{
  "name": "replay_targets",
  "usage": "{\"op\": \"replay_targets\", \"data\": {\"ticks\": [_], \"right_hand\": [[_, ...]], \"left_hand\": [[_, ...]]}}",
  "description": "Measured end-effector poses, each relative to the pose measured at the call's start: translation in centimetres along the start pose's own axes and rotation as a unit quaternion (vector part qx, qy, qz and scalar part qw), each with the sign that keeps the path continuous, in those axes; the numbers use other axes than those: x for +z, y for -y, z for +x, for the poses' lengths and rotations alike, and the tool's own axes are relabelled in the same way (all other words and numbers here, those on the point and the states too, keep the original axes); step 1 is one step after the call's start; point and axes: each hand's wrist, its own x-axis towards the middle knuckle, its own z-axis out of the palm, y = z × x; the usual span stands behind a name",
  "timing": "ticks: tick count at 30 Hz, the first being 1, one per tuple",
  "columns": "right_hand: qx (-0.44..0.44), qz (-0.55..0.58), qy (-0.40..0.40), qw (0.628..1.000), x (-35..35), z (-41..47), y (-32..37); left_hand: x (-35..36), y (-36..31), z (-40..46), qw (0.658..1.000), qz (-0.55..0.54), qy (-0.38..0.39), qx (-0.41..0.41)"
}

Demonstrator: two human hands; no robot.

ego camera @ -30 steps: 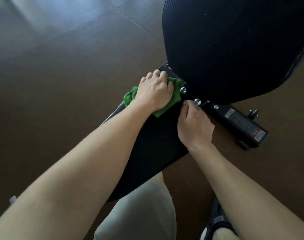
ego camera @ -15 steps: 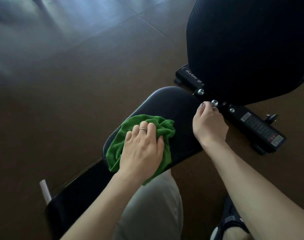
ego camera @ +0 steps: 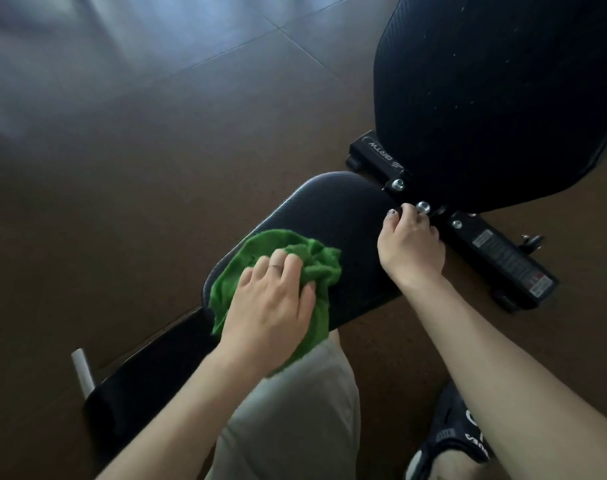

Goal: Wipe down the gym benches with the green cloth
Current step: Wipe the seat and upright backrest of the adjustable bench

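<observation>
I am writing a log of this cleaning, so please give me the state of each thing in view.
Crumpled green cloth: pressed on the seat by left hand.
Black padded bench seat: flat.
Black padded backrest: raised, dust-speckled.
Right hand: fingers curled over the seat's far edge.

Upside-down "BRTW" on the bench frame [ego camera: 378, 152].

Dim indoor view, lit softly from the upper left, with pale bluish glare across the dark floor [ego camera: 87, 46]. Deep black on the bench pads [ego camera: 485, 98], texture faint. Slight motion blur on the left hand [ego camera: 271, 303]. Wide-angle bending near the edges.
</observation>
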Motion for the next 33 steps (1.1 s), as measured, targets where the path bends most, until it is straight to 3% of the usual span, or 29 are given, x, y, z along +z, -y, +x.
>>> {"op": "replay_targets", "data": {"ticks": [2,6,11,19,25,30,33], "right_hand": [[0.005,-0.046,0.011,0.999,0.2,-0.4,1.1],[-0.002,-0.104,-0.004,0.995,0.9,-1.0,1.8],[-0.018,-0.105,-0.025,0.994,1.0,-1.4,1.3],[-0.045,-0.097,-0.053,0.993,1.2,-1.9,0.8],[-0.042,-0.102,-0.070,0.991,1.4,-1.8,1.0],[-0.054,-0.084,-0.078,0.992,1.6,-1.6,0.5],[-0.055,-0.080,-0.081,0.992,1.6,-1.7,0.4]], "left_hand": [[-0.2,0.4,-1.7,1.000,-0.005,0.010,0.002],[0.8,1.0,3.9,1.000,0.006,-0.012,-0.003],[1.6,0.8,12.8,0.993,-0.024,-0.002,-0.119],[-1.1,2.6,-3.8,0.991,-0.041,-0.050,-0.117],[-0.4,3.1,4.3,0.988,-0.023,-0.033,-0.148],[-1.2,5.9,8.0,0.945,-0.161,0.017,-0.283],[-1.8,8.1,6.1,0.918,-0.236,0.022,-0.318]]}}
